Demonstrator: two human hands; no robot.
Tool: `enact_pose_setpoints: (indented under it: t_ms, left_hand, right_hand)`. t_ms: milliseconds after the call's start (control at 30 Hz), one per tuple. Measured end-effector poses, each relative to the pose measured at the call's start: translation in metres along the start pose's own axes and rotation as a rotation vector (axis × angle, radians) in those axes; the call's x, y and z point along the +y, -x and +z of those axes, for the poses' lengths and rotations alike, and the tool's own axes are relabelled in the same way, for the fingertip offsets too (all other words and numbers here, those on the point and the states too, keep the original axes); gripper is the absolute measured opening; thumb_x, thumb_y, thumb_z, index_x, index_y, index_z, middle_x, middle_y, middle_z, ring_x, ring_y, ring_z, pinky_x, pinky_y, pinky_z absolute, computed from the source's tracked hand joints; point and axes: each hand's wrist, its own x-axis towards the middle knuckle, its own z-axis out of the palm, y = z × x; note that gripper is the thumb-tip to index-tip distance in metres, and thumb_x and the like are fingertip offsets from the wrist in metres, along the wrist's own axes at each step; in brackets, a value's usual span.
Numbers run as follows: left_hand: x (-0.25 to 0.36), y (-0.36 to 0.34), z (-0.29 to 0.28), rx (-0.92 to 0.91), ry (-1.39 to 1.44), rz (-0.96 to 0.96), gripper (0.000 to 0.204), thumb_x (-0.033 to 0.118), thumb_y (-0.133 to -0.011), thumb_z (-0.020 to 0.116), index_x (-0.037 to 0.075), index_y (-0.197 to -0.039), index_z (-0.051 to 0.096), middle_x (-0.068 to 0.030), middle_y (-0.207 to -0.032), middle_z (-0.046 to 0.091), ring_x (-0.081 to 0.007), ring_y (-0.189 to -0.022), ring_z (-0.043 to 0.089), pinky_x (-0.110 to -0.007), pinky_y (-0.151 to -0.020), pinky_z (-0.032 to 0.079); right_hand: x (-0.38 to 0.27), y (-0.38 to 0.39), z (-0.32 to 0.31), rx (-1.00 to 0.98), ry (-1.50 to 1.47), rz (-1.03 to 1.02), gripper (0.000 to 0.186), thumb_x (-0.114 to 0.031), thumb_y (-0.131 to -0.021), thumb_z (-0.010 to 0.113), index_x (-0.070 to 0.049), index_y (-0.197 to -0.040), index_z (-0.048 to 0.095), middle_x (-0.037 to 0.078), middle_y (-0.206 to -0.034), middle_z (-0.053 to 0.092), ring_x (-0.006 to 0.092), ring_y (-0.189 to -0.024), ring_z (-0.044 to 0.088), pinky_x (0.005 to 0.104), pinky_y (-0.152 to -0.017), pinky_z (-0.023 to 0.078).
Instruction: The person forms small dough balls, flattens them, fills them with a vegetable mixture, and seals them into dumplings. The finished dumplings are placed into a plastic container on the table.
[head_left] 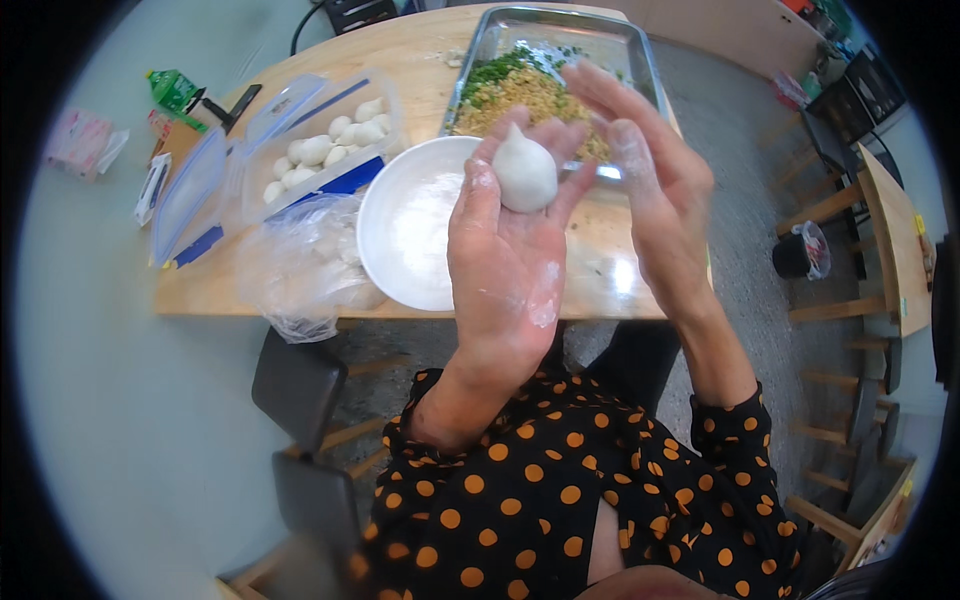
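Note:
My left hand (510,250) is palm up in the middle, dusted white, and holds a smooth white dough ball (525,175) with a pointed top in its cupped fingers. To its right my right hand (660,185) is raised, slightly blurred, with curved fingers, its thumb apart from them and nothing held. Behind them lie a white bowl with powder (400,220), a steel tray (635,45) of chopped greens and yellow crumbly filling (515,95), and a lidded plastic box (255,185) holding several white dough balls (315,150).
The wooden table (190,295) also bears a crumpled plastic bag (295,270) and a green package (170,92). Dark chairs (295,390) stand below its left edge. To the right are a small bin (795,258), another wooden table (895,260) and stools.

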Motion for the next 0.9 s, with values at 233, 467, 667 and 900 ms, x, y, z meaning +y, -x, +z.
enact_pose_setpoints:
  t_ms: [233,467,667,900]
  left_hand:
    - [0.010,0.006,0.009,-0.083,-0.168,0.167,0.056,0.031,-0.112,0.024,0.006,-0.162,0.016,-0.0202,-0.156,0.036,-0.0261,-0.143,0.040,-0.037,-0.118,0.033]
    - [0.049,0.007,-0.007,-0.094,-0.075,0.156,0.067,0.047,-0.111,0.017,0.002,-0.160,0.019,-0.0155,-0.154,0.039,-0.0248,-0.142,0.041,-0.036,-0.117,0.032]
    - [0.033,0.016,-0.004,-0.173,-0.207,0.349,0.077,0.055,-0.108,0.010,0.001,-0.162,0.001,-0.0181,-0.168,0.015,-0.0301,-0.154,0.021,-0.036,-0.124,0.020]
    - [0.058,-0.005,-0.016,-0.037,-0.033,0.431,0.075,0.055,-0.109,0.015,0.001,-0.159,0.025,-0.0136,-0.161,0.034,-0.0261,-0.146,0.036,-0.041,-0.121,0.027]
  right_hand:
    - [-0.008,-0.013,0.060,-0.102,-0.044,-0.035,0.045,-0.020,-0.108,0.042,0.008,-0.142,0.050,0.026,-0.148,0.050,0.0363,-0.142,0.043,0.0415,-0.120,0.030]
    - [-0.014,-0.007,0.076,-0.309,0.151,-0.390,0.067,-0.046,-0.110,0.020,0.002,-0.152,0.040,0.024,-0.158,0.038,0.0374,-0.149,0.033,0.0465,-0.123,0.024]
    - [-0.017,-0.038,0.088,-0.252,0.127,-0.369,0.063,-0.039,-0.108,0.031,0.010,-0.142,0.049,0.030,-0.152,0.043,0.0441,-0.145,0.038,0.0455,-0.120,0.028]
    - [-0.027,0.005,0.094,-0.376,0.163,-0.364,0.087,-0.065,-0.103,0.013,0.001,-0.156,0.033,0.027,-0.160,0.032,0.0421,-0.150,0.028,0.0506,-0.123,0.021]
